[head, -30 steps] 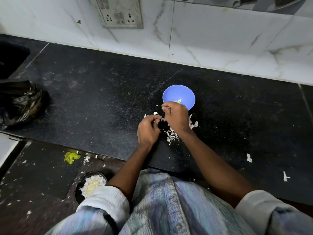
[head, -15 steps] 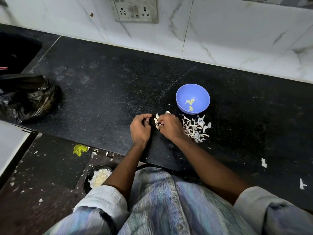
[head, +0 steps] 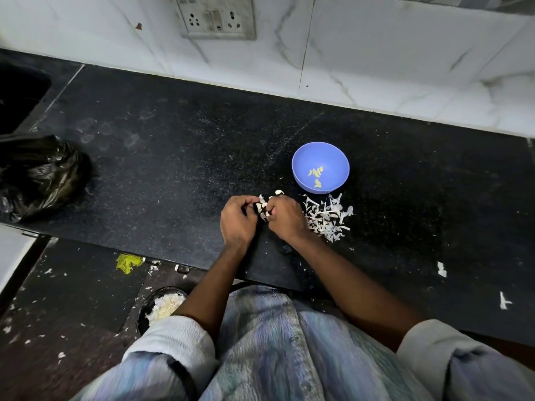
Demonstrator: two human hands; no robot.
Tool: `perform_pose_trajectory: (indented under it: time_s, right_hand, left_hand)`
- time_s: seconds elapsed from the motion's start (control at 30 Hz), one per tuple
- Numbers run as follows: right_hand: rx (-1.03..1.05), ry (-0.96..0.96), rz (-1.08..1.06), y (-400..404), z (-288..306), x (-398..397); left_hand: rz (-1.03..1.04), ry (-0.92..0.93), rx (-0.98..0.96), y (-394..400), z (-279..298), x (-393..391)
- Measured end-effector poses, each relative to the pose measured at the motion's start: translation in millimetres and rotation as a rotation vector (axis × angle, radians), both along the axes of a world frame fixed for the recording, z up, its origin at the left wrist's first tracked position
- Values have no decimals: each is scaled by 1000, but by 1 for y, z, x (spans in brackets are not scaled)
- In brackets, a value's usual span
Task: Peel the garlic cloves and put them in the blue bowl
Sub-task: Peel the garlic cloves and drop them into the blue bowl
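The blue bowl (head: 320, 157) stands on the black counter (head: 179, 157) with several peeled yellowish cloves (head: 316, 175) inside. Just in front of it, my left hand (head: 236, 221) and my right hand (head: 285, 218) meet with curled fingers over a small cluster of white garlic pieces (head: 263, 208) lying between them. Whether either hand pinches a clove is hidden by the fingers. A heap of white garlic skins (head: 327, 218) lies to the right of my right hand, below the bowl.
A crumpled black plastic bag (head: 43, 175) sits at the counter's left end beside a dark sink (head: 17, 102). On the floor below the counter edge stand a dark container of white peels (head: 165, 306) and a yellow scrap (head: 126, 262). Stray skin bits (head: 442, 269) lie at right.
My right hand has come back from the bowl to the garlic pieces beside my left hand. The camera has shifted, so the bowl's inside and the skin heap show fully.
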State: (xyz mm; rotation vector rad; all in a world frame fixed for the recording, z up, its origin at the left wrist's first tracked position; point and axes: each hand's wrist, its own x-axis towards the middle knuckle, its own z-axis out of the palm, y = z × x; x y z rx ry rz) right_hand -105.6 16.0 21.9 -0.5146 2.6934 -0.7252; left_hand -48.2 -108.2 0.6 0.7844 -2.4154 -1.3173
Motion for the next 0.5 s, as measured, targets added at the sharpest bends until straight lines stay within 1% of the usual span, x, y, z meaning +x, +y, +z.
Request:
perform_pose_trajectory:
  time_s: [0.1,0.2,0.27,0.37,0.5]
  right_hand:
    - [53,22,40,-1,-2,0]
    - [100,88,99,-2,-3,4]
    - [98,119,85,-1,-5,6]
    - [16,144,1,2,-6,5]
    - [-164,119,-90,14,-2,0]
  left_hand:
    - [-10,-16,-14,2,1,3]
    - [-9,-28,-44,3,4,6]
    - [-9,-34,-53,4,6,6]
    - [-45,-25,-69,8,7,6]
    - [-198,-41,-110,21,7,4]
